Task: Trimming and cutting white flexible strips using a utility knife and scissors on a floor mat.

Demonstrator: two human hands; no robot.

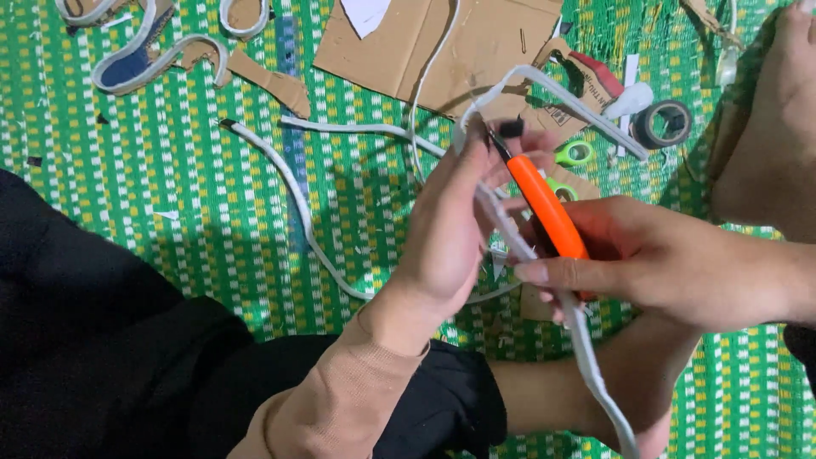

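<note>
My left hand (pixel 448 225) is raised over the green woven mat (pixel 170 187), fingers pinching a long white strip (pixel 586 348) that loops above it and hangs down past my right wrist. My right hand (pixel 663 263) grips an orange-handled cutter (pixel 548 208), whose black tip points up against the strip near my left fingertips. Both hands sit close together at the picture's centre, above my folded leg and bare foot (pixel 629 382).
Cardboard pieces (pixel 476 42) lie at the top centre. More white strips (pixel 289 183) curl across the mat. Green-handled scissors (pixel 575 154), a tape roll (pixel 664 124) and a red-and-white item (pixel 608 85) lie upper right. A bare foot (pixel 769 144) rests at right.
</note>
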